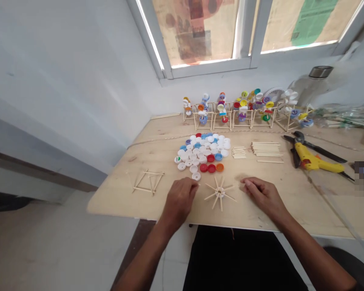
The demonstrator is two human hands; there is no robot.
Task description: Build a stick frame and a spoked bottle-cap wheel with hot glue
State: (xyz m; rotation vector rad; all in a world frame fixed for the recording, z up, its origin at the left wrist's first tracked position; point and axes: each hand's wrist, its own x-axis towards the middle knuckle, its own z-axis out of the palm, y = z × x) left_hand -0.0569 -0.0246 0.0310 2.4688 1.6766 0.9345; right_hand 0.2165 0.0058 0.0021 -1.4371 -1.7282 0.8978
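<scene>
A wheel of short wooden sticks [220, 193] fanning out from a round hub lies on the table between my hands. To its left, my left hand [179, 199] is closed, fingers pressed together near a white bottle cap [196, 176]; whatever it pinches is hidden. On the other side, my right hand [263, 195] has thumb and forefinger pinched together, and I cannot make out anything between them. Just beyond my hands spreads a pile of bottle caps [202, 150], mostly white, with some blue, red and orange. Left of my left hand sits a stick frame [148, 182].
Short sticks [239, 152] and longer sticks [266, 149] lie in bundles behind my right hand. Right of them are a yellow glue gun [317, 159] and black-handled pliers [324, 150]. Several finished cap-wheel models [242, 113] line the back, beside a clear bottle [314, 87].
</scene>
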